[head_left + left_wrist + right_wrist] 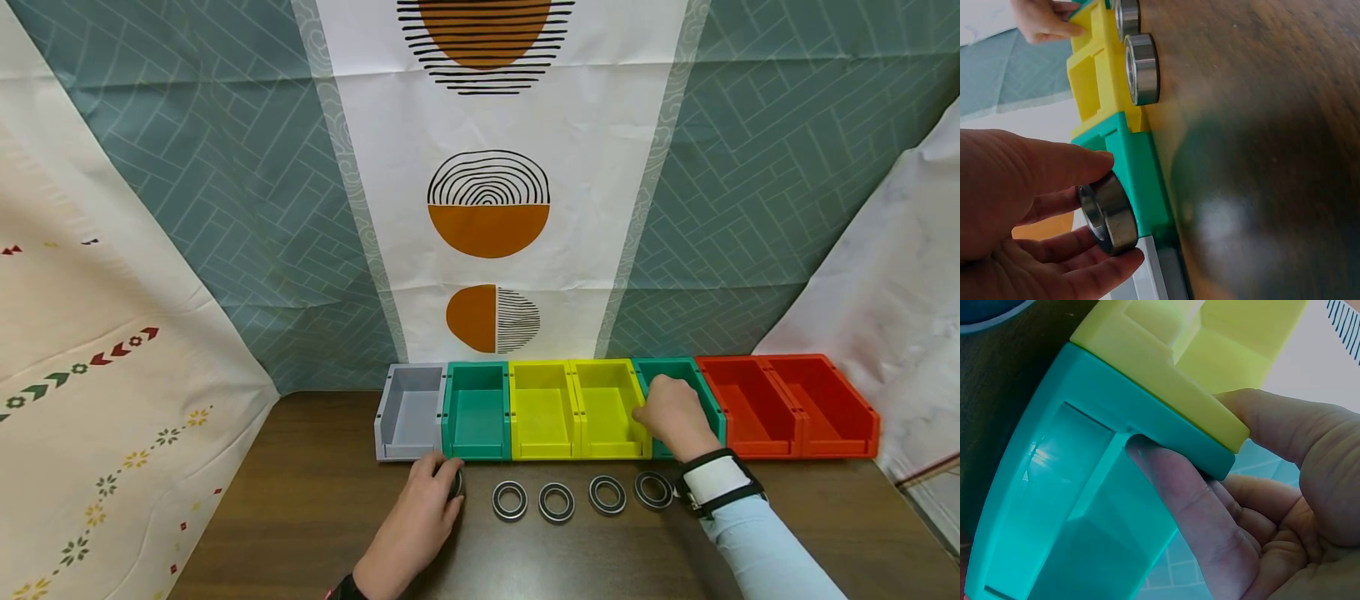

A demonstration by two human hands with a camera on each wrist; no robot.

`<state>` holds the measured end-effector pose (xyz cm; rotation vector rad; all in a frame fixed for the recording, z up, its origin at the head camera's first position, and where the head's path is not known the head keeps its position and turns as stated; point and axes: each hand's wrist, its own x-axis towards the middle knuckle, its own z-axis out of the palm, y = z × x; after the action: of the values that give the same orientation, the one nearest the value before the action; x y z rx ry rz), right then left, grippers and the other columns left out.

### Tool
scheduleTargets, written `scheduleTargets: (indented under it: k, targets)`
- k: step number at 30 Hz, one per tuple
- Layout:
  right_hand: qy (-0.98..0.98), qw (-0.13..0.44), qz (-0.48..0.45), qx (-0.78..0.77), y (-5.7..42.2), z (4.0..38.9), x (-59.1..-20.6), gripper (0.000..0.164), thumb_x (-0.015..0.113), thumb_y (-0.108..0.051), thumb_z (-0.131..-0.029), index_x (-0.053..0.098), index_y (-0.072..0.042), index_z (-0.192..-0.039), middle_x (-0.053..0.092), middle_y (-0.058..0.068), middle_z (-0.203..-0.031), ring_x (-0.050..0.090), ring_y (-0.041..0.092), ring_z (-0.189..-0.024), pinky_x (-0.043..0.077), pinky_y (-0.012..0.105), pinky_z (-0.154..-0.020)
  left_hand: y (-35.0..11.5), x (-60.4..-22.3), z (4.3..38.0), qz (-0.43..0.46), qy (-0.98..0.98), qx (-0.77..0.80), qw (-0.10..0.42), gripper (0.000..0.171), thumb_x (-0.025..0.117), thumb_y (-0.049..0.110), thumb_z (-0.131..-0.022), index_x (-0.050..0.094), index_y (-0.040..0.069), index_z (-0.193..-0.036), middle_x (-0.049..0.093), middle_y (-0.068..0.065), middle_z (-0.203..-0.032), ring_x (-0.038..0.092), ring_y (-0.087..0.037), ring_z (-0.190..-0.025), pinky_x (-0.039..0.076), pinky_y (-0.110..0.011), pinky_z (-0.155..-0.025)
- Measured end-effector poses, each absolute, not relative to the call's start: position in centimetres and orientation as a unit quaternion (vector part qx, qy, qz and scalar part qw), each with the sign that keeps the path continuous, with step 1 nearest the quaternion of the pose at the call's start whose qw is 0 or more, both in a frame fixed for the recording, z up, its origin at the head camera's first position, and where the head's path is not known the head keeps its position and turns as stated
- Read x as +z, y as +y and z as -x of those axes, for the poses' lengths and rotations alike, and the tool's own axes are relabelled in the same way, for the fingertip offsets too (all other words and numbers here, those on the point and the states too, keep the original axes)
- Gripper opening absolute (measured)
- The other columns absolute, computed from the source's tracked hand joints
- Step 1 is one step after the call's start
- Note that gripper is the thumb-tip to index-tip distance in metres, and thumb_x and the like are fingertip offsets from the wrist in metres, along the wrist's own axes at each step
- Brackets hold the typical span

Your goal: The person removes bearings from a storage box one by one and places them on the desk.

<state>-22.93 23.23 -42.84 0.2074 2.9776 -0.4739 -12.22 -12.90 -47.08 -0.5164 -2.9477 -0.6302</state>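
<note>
Between its thumb and fingers, the left hand (420, 518) holds a ball bearing (1116, 215), a shiny steel ring seen on edge in the left wrist view, in front of the grey bin (409, 450) and the left green bin (477, 450). The right hand (675, 417) pinches the adjoining side walls of a yellow bin (1129, 356) and the right green bin (1029, 469). In the right wrist view its thumb lies on the yellow side and its index finger reaches inside the green one. Several more bearings (496, 501) lie flat in a row before the bins.
Another yellow bin (542, 448) and two red bins (836, 450) complete the side-by-side row along the back of the brown wooden table (300, 500). Behind it hangs a patterned cloth (570, 250); a cream cloth (150, 317) drapes at the left.
</note>
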Motion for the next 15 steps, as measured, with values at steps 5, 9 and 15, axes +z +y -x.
scheduleTargets:
  k: [5,9,15]
  targets:
    - [0.983,0.061,-0.072,-0.159,23.3,23.0,-42.9,0.032,0.069,-0.024,-0.081,0.051,0.003,-0.08,0.047,0.011,-0.066,0.049,0.022,-0.059,0.042,0.029,-0.05,-13.1,-47.4,12.3,0.179,-0.964,-0.193,0.026,0.038,0.07,0.013,-0.081,0.057,0.006,-0.117,0.048,-0.01,-0.113,0.046,-0.023,-0.103,0.046,-0.037,-0.082]
    - [0.982,0.064,-0.074,-0.161,23.3,23.0,-43.0,0.032,0.069,-0.024,-0.081,0.051,0.003,-0.081,0.048,0.011,-0.066,0.049,0.022,-0.059,0.042,0.029,-0.05,-13.3,-47.7,12.3,0.192,-0.965,-0.179,0.02,0.038,0.07,0.013,-0.081,0.057,0.006,-0.116,0.049,-0.01,-0.111,0.047,-0.024,-0.102,0.046,-0.037,-0.082]
    - [0.982,0.066,-0.077,-0.161,23.2,22.9,-43.0,0.032,0.069,-0.024,-0.081,0.051,0.002,-0.08,0.047,0.01,-0.066,0.049,0.022,-0.059,0.042,0.028,-0.05,-13.7,-48.2,12.4,0.203,-0.965,-0.164,0.02,0.037,0.071,0.012,-0.08,0.059,0.006,-0.115,0.05,-0.008,-0.108,0.048,-0.023,-0.1,0.046,-0.037,-0.083]
